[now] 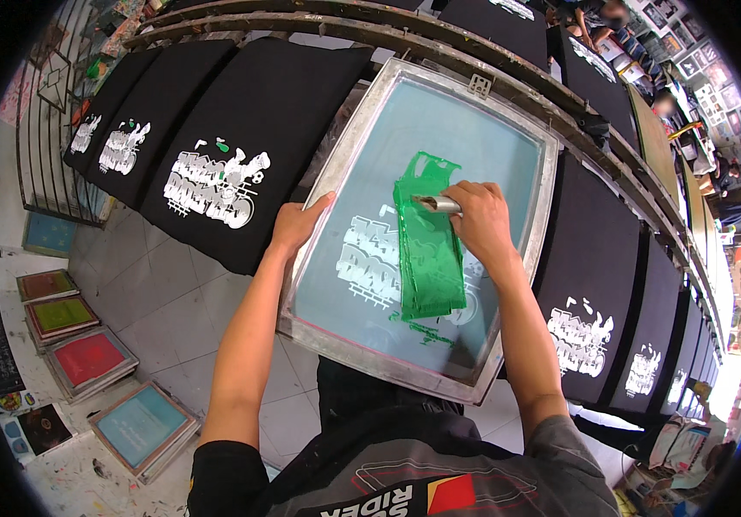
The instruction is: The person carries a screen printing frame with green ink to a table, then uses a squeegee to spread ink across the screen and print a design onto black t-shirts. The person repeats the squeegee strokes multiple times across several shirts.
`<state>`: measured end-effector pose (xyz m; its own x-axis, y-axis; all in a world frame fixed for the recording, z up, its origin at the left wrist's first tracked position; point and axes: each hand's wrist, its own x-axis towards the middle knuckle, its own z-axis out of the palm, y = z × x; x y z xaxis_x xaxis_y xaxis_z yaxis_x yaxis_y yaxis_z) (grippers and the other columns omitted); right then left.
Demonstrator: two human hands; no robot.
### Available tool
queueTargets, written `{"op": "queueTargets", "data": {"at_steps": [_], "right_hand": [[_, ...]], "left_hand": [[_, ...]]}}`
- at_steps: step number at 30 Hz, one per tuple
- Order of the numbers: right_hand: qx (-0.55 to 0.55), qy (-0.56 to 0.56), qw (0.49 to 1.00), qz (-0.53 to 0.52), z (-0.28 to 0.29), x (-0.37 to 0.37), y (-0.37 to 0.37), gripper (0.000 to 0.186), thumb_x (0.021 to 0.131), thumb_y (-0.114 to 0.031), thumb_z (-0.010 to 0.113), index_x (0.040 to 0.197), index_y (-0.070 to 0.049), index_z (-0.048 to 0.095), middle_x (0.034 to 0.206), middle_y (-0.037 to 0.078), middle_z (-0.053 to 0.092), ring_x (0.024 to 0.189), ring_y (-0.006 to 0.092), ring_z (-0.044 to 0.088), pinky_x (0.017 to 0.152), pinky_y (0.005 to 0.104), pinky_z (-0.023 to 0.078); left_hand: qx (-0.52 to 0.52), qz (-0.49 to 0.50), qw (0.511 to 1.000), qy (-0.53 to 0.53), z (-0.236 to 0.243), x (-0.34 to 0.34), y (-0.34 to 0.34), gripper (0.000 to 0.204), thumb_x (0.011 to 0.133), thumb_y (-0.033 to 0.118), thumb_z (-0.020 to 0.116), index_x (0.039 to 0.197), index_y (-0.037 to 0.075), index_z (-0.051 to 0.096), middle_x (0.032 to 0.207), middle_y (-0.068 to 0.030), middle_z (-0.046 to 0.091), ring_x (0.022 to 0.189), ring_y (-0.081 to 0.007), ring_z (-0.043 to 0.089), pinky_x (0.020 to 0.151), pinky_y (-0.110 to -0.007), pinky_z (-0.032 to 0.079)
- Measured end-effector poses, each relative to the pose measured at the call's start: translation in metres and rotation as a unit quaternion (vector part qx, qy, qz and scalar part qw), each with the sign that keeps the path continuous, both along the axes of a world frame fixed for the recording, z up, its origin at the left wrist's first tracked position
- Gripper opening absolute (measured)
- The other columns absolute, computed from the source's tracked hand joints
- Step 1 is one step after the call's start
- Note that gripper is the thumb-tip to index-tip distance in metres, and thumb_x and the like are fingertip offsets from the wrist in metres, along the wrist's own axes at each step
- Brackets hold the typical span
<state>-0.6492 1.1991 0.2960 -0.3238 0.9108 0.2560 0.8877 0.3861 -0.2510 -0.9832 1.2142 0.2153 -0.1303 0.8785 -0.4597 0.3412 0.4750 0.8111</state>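
Note:
A large screen-printing frame (546,207) with pale blue mesh (405,112) lies tilted in front of me, and a white print shows through it. Green ink (433,276) covers a long band down the middle of the mesh, with thin smears at its near end. My right hand (482,220) is closed around a small squeegee (437,204) with a metallic edge, which sits over the upper part of the ink. Its far side is hidden by my fingers. At the left rim of the frame, my left hand (299,226) grips the edge with the thumb on top.
Black T-shirts with white prints lie in a row on both sides, the nearest left shirt (250,112) and right shirt (590,250) beside the frame. Long rails (344,33) run behind. Several coloured screens, including a red screen (87,358), rest at lower left. People sit far right.

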Motion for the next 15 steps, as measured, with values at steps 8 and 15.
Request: {"op": "queueTargets", "data": {"at_steps": [8,15], "right_hand": [[0.039,-0.068,0.996,0.045,-0.024,-0.016,0.036,0.019,0.078,-0.002,0.066,0.092,-0.012,0.073,0.087,0.006,0.07,0.087,0.0272,0.068,0.087,0.0418,0.047],[-0.028,-0.082,0.996,0.009,-0.032,-0.017,0.039,0.019,0.074,-0.002,0.072,0.091,-0.012,0.071,0.085,0.006,0.069,0.088,0.028,0.067,0.084,0.042,0.048]], "left_hand": [[-0.012,-0.018,1.0,0.012,0.002,-0.003,-0.002,0.078,0.082,0.065,0.075,0.092,-0.012,0.075,0.091,-0.0189,0.075,0.087,-0.0213,0.071,0.08,-0.035,0.053],[-0.024,-0.015,0.999,0.026,0.005,0.0,-0.003,0.076,0.082,0.066,0.075,0.091,-0.01,0.076,0.092,-0.0187,0.075,0.088,-0.0219,0.07,0.083,-0.035,0.053]]}}
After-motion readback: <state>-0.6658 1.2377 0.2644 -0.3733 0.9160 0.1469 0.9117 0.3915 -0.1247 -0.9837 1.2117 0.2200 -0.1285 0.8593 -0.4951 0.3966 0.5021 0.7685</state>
